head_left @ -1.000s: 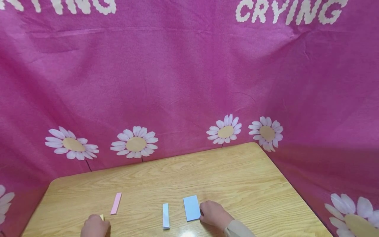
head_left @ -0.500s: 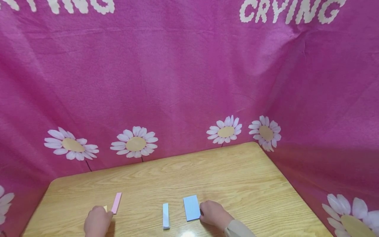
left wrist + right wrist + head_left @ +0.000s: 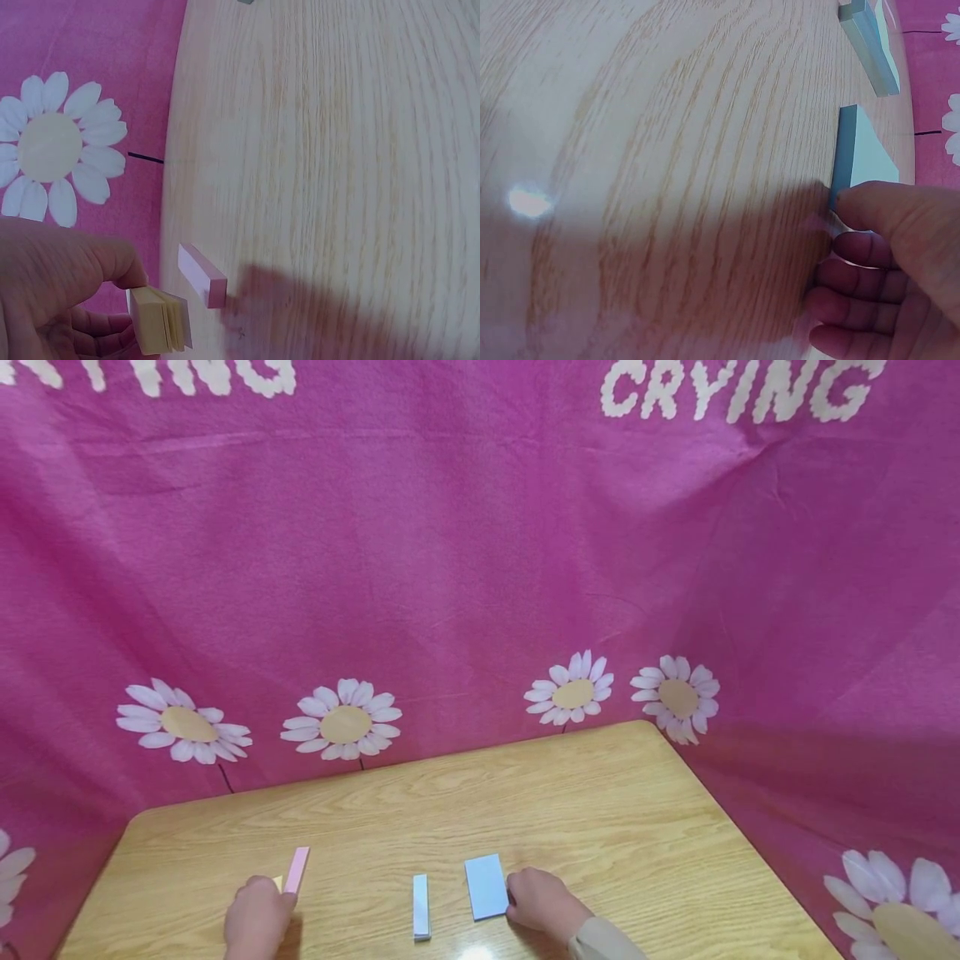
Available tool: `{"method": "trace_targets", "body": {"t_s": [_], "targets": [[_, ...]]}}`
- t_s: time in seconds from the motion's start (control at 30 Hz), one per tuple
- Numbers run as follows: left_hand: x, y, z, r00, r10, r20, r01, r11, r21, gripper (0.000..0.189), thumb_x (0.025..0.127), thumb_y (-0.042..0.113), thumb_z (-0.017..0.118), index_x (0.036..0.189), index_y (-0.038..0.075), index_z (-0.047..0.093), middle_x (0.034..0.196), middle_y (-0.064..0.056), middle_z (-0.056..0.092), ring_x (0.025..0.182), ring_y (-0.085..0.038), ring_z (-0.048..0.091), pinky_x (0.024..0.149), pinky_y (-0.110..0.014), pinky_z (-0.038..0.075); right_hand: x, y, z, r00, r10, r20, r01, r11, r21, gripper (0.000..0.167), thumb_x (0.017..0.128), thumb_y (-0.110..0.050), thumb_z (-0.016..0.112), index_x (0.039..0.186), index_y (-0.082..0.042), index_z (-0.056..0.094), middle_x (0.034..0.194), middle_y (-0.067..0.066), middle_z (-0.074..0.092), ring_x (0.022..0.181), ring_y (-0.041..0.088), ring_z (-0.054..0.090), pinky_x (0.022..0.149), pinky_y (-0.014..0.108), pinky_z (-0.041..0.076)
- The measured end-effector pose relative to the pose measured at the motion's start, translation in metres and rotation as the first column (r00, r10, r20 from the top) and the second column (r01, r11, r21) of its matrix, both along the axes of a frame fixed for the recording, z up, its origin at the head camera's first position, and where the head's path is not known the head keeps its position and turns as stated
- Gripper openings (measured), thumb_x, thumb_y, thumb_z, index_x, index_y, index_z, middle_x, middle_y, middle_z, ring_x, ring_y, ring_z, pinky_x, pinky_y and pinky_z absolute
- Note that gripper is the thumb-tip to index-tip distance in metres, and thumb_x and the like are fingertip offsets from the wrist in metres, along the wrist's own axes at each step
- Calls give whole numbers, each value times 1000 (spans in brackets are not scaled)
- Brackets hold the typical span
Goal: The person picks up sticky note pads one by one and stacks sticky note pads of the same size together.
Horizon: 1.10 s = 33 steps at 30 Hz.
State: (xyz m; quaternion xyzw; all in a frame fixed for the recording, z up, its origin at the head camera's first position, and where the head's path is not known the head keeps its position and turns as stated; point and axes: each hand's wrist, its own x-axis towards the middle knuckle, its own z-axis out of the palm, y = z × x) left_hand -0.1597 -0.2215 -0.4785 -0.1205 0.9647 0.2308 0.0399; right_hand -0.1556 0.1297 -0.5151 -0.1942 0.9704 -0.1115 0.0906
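Note:
My left hand (image 3: 258, 917) pinches a small yellow sticky note pad (image 3: 154, 322) between thumb and fingers. The pad stands on edge, its sheets split into layers. Just beyond it lies a narrow pink sticky note pad (image 3: 297, 870), also seen end-on in the left wrist view. At the right, a larger light blue sticky note pad (image 3: 486, 887) lies flat on the table. My right hand (image 3: 542, 900) holds that pad's right edge, thumb tip at its corner and the other fingers curled below. Between the hands lies a narrow pale blue sticky note pad (image 3: 421, 906).
The wood-grain table (image 3: 525, 802) has rounded far corners. A magenta cloth (image 3: 450, 568) with white daisies and lettering hangs behind it and along the sides. Light glares off the tabletop near the front.
My left hand has moved up and to the right with the yellow sticky note pad, coming beside the pink one. My right hand and the blue pads stay where they were.

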Motion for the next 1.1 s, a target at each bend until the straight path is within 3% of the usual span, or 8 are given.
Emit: {"method": "trace_targets", "body": {"t_s": [0.13, 0.53, 1.1], "targets": [[0, 5, 4, 1000, -12, 4, 12, 1000, -8, 31, 78, 14, 56, 76, -14, 42, 64, -18, 49, 57, -30, 53, 53, -45, 45, 1, 0, 0, 1000, 4, -12, -4, 1000, -6, 13, 69, -12, 61, 63, -8, 50, 56, -3, 42, 49, 10, 35, 46, 25, 35], [-1, 20, 8, 994, -62, -92, 59, 998, -29, 27, 75, 11, 57, 72, -12, 42, 64, -18, 47, 55, -30, 51, 50, -44, 44, 1, 0, 0, 1000, 12, -6, -12, 1000, -2, 13, 70, -12, 61, 64, -8, 51, 56, -3, 43, 49, 10, 35, 46, 24, 35], [-5, 44, 11, 990, -63, -130, 59, 998, -35, 32, 72, 12, 56, 77, -17, 43, 67, -24, 49, 61, -39, 54, 53, -48, 45, 1, 1, -2, 1000, 11, -24, -12, 1000, -16, 13, 69, -12, 61, 63, -8, 50, 56, -3, 42, 49, 10, 35, 46, 25, 35]]}}
